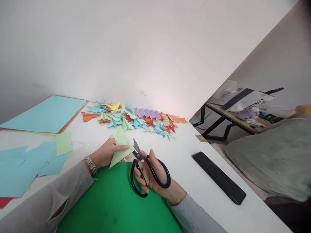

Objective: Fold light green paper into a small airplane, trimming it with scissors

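My left hand (110, 150) pinches a pale green sheet of folded paper (120, 142), thumb on top, with one pointed corner hanging down. In my right hand (155, 171) is a pair of scissors (138, 152) with big black looped handles. The scissor blades stand apart at the right corner of the green paper; one blade shows above it and the other is at its edge. Whether the blades cut into the paper I cannot tell. Both hands are above the front of the table, over a green mat (116, 200).
Folded paper shapes (126, 119) in many colours lie heaped along the wall. Light blue sheets (48, 113) are stacked at the back left, loose cut pieces (21, 165) nearer. A long black case (218, 178) lies right. Beyond the table edge stand a bed (267, 155) and a low shelf (228, 116).
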